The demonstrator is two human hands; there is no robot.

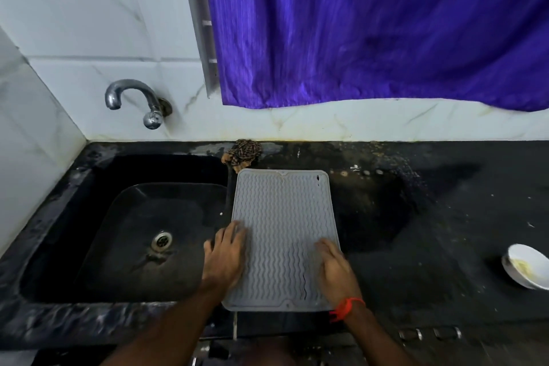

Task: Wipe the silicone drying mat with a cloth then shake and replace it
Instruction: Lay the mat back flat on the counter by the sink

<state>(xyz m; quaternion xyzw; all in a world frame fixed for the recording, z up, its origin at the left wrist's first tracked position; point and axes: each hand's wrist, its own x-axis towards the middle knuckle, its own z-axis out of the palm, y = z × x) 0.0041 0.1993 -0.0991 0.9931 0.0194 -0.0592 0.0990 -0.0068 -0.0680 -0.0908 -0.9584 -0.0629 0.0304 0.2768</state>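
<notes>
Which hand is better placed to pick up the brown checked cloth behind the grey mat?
Probably the left hand. It rests on the left edge of the grey wavy-ribbed silicone mat, and the crumpled brown checked cloth lies beyond the mat's far left corner. The right hand is farther away.

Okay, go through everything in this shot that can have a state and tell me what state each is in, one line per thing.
Silicone drying mat: flat on the counter beside the sink, ridges up.
Left hand: open, pressing the mat's left edge.
Right hand: open, resting on the mat's right edge.
Cloth: bunched behind the mat, untouched.
Tap: no water running.
Sink: no standing water.
Bowl: tilted, yellowish residue inside.
Curtain: hanging drawn.
</notes>
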